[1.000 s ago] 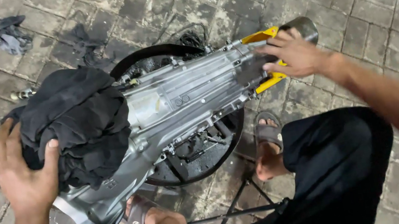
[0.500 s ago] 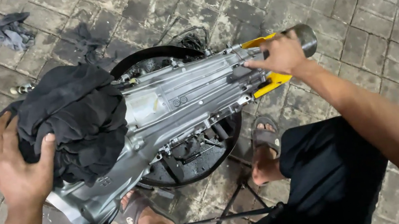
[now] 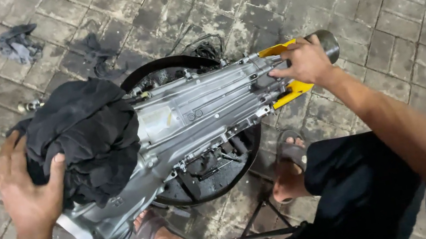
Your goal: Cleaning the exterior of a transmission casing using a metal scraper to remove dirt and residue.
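While the left hand (image 3: 26, 187) grips the black crumpled cloth (image 3: 85, 139) at nine o'clock, the right hand (image 3: 305, 62) clasps the silver cast-metal gearbox (image 3: 194, 111) tail at two o'clock; firm pressure should keep it steady.

Right hand (image 3: 305, 61) slides from flat, splayed rest over yellow bracket (image 3: 291, 94) to tighter grip higher on narrow end of gearbox housing (image 3: 194, 114), fingers curling over top. Metal shaft end (image 3: 326, 42) beyond grip shows more. Left hand (image 3: 26, 187) shifts lower on black cloth (image 3: 84, 136), thumb now pressing into folds.
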